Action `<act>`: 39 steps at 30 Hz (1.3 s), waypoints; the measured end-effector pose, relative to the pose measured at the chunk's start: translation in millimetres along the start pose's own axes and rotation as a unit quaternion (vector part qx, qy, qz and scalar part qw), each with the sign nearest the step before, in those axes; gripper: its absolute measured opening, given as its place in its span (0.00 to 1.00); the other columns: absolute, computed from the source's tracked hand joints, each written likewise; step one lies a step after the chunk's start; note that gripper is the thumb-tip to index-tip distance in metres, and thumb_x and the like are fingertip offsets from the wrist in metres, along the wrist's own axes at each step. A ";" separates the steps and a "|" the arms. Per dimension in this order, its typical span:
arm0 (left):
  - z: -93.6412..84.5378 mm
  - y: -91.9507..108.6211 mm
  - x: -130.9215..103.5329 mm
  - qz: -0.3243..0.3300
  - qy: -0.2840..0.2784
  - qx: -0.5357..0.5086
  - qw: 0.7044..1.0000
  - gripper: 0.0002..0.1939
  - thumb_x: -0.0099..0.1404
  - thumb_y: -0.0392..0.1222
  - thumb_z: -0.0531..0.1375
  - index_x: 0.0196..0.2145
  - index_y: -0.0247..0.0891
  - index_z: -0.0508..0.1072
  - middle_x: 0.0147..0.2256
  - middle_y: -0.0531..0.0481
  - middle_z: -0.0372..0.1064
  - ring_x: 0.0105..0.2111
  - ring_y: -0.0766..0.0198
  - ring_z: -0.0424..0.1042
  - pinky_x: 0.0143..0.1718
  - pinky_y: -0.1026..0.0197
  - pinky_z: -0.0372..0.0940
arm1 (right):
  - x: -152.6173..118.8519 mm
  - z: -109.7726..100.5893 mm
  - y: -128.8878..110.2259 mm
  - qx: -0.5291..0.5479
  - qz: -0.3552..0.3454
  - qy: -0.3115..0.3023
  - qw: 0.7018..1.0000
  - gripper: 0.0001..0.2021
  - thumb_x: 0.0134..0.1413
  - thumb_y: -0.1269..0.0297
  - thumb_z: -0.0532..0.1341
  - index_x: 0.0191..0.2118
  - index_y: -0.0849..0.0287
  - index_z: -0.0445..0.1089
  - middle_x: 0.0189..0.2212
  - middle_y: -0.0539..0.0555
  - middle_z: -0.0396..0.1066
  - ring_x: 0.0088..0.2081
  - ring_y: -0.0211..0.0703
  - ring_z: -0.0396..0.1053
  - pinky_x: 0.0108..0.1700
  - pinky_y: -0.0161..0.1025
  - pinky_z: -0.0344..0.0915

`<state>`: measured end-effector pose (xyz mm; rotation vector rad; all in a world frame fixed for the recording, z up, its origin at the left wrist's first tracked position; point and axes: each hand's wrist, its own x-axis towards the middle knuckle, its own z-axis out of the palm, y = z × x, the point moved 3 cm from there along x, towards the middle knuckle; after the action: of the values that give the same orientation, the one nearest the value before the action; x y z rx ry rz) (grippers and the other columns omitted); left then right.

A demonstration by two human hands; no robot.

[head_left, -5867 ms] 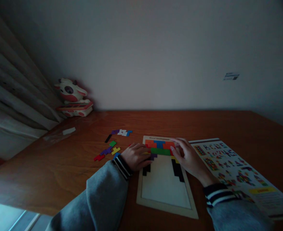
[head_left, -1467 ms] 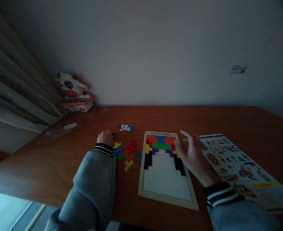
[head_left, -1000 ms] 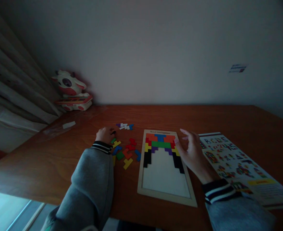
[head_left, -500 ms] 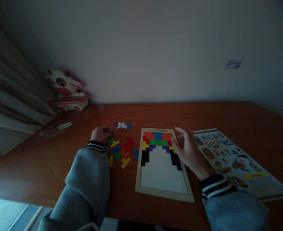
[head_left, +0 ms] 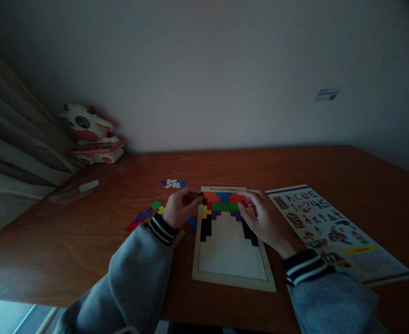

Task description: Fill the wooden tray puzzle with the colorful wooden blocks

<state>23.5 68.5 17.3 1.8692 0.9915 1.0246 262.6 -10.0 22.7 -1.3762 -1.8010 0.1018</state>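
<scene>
A wooden puzzle board (head_left: 234, 284) lies in front of me, its upper part filled with orange, blue, red, green, yellow, purple and black pieces. My left hand (head_left: 181, 207) is at the board's upper left corner, thumb and fingers pinching a small black puzzle piece (head_left: 203, 198). Over the upper right side of the board is my right hand (head_left: 265, 222), thumb and fingers apart, with nothing seen in it. Loose coloured pieces, among them a green piece (head_left: 156, 204) and a purple piece (head_left: 142, 214), lie left of the board, partly hidden by my left hand and sleeve.
A printed pattern sheet (head_left: 329, 227) lies right of the board. White, purple and blue pieces (head_left: 172, 183) sit farther back. At the back left stands a toy cow (head_left: 89, 132) by the curtain (head_left: 12, 139). A clear plastic bag (head_left: 65, 192) lies on the table's left.
My left hand has moved right from the loose pieces to the board's upper left corner, carrying the black piece. My right hand stays by the board's upper right side. The view has shifted slightly.
</scene>
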 end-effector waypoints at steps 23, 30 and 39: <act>44.3 14.6 -25.7 0.285 -0.114 0.257 0.916 0.11 0.66 0.48 0.62 0.38 0.39 0.78 0.38 0.47 0.77 0.38 0.59 0.73 0.42 0.57 0.67 | -6.0 4.1 1.8 0.016 -0.047 -0.082 0.995 0.10 0.59 0.64 0.60 0.47 0.54 0.70 0.45 0.56 0.68 0.49 0.48 0.69 0.51 0.48 0.68; 44.6 11.8 -31.2 0.343 -0.149 0.325 0.869 0.12 0.70 0.47 0.57 0.43 0.44 0.79 0.45 0.48 0.76 0.43 0.57 0.71 0.44 0.54 0.67 | -13.4 13.9 6.6 0.026 -0.069 -0.167 0.983 0.08 0.51 0.59 0.68 0.37 0.53 0.75 0.44 0.55 0.67 0.48 0.48 0.68 0.51 0.47 0.68; 44.5 14.2 -31.5 0.300 -0.164 0.370 0.864 0.18 0.72 0.50 0.53 0.50 0.42 0.76 0.52 0.43 0.71 0.50 0.51 0.67 0.49 0.47 0.67 | -13.6 20.6 14.7 0.003 -0.043 -0.150 0.988 0.05 0.57 0.62 0.63 0.39 0.54 0.73 0.42 0.54 0.68 0.45 0.47 0.68 0.49 0.48 0.68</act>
<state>55.1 23.9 3.7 3.0055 0.6308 0.6223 260.7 -7.1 -5.8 -1.3327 -2.1034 0.2811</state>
